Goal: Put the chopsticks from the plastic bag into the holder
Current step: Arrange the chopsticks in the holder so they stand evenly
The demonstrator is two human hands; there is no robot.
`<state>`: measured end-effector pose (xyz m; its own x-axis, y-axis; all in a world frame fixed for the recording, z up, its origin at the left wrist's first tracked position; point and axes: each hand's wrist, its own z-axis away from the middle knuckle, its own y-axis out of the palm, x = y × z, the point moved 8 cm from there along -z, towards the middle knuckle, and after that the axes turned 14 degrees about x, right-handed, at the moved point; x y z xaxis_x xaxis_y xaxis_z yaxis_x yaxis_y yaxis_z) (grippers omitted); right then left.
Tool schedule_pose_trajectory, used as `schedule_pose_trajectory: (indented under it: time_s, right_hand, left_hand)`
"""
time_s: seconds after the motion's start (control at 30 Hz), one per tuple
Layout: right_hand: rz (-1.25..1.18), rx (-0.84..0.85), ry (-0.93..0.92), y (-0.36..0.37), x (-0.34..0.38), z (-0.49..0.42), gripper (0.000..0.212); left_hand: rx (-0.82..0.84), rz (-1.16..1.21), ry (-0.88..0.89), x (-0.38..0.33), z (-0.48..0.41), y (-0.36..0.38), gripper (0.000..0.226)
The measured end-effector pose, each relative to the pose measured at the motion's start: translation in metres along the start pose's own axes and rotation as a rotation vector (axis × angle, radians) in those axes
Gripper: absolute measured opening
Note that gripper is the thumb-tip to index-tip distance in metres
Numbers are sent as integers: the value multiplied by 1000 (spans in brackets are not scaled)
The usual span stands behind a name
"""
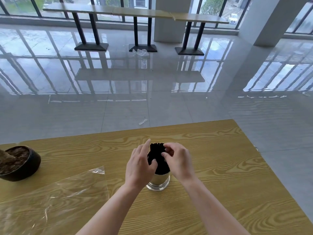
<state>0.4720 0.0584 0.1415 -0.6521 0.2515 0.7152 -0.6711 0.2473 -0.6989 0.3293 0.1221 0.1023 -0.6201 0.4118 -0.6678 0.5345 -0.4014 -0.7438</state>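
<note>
Chopsticks (158,150), a dark bundle, stand upright in the shiny holder (159,181) near the middle of the table (220,167). Their lower ends are inside it and their tops fan out above the rim. The left hand (140,163) is at the bundle's 9 o'clock side, with the thumb across the front and the fingers reaching up alongside. It holds the bundle between them, probably so the sticks stay gathered and the holder does not tip. The right hand (179,160) comes in from 3 o'clock with curled fingers, pinching the sticks near their tops. This looks like settling or straightening them so they drop fully in. The transfer itself seems almost finished.

At about 8 o'clock from the holder, the clear plastic bag (55,197) lies flat and looks emptied, pushed aside where it cannot catch the hands. A dark pot (22,163) of soil sits at 9 o'clock by the table's edge, well apart.
</note>
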Motion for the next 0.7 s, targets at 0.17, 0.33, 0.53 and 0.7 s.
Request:
schedule_pose_trajectory:
  time_s: [0.17,0.33,0.53,0.7]
  right_hand:
    - [36,22,-60,-3,5,-5,26]
    - [114,18,-141,-12,15,-25,18]
    - [357,297,-70,7,17,-59,25]
    - [386,447,-78,18,16,-69,22]
  left_hand:
    - [-3,-16,6,-2,-1,0,65]
    - [-4,-29,23,-4,1,0,68]
    - [33,-84,49,-8,5,2,69]
    - [39,-77,54,-8,5,2,71]
